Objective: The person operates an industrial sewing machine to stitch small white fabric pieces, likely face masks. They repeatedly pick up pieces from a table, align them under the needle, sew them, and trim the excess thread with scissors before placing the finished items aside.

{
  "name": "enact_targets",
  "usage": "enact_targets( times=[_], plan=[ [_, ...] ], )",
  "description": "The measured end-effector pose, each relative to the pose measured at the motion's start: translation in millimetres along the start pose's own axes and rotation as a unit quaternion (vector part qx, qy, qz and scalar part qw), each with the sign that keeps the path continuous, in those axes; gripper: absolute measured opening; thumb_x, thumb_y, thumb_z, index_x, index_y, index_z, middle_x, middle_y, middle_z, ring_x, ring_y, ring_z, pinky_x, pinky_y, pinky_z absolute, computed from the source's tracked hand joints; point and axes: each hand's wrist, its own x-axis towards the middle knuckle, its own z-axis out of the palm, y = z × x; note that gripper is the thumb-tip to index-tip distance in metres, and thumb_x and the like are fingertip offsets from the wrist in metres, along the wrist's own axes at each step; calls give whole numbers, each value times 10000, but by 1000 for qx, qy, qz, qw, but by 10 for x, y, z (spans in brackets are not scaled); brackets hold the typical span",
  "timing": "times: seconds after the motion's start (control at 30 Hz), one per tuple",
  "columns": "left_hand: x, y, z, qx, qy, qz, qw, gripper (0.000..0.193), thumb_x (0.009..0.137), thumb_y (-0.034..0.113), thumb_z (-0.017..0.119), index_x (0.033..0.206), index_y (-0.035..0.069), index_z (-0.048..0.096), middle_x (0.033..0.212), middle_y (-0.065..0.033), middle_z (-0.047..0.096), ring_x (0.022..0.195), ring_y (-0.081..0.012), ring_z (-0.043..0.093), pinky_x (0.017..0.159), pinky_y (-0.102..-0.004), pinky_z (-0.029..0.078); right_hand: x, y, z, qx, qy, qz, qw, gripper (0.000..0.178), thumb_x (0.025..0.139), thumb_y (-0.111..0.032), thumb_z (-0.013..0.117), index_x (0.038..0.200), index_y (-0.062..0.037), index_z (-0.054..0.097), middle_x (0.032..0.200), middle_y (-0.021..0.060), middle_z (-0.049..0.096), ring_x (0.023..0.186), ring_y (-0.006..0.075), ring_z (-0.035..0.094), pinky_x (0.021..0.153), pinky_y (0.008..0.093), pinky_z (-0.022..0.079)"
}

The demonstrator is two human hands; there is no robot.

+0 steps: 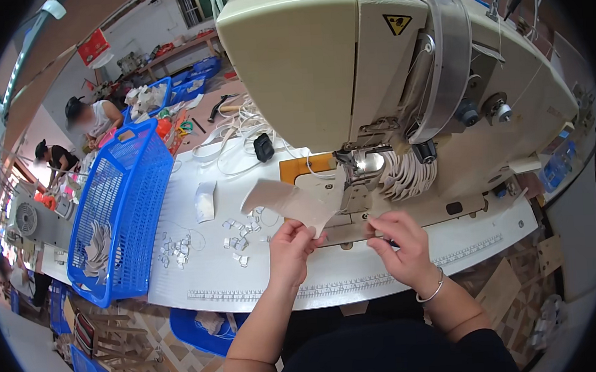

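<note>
My left hand pinches the lower corner of a curved cream piece of fabric or leather, which spreads left and upward from the fingers. That piece lies in front of the needle area of a large cream sewing machine, over the machine's bed plate. My right hand is closed just to the right, its thumb and forefinger together; something small and dark shows in it, too hidden to name. Behind it, a fanned row of curved cream pieces rests against the machine. Small metallic pieces lie loose left of my left hand.
A blue plastic basket stands at the table's left, with cream pieces inside. A single cream piece lies on the white tabletop. Behind are white straps and a hammer. Other people sit working at far left.
</note>
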Motion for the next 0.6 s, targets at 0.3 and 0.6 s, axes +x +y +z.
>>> enact_targets(
  times=[0.3,0.6],
  plan=[
    [-159,-150,8,3,12,-11,1000,157,829,-13,543,984,-40,538,893,-98,597,787,-179,625,735,-278,533,-51,211,409,-172,-24,-104,979,284,686,-183,725,928,-57,646,800,23,555,628,179,573,547,280,469],
    [-172,-177,-29,0,-10,-10,1000,143,819,-21,549,960,-46,549,889,-103,605,770,-170,620,741,-302,543,-31,277,511,-137,-24,-91,986,203,697,-173,716,857,-74,639,774,16,553,583,183,573,529,282,468]
  ],
)
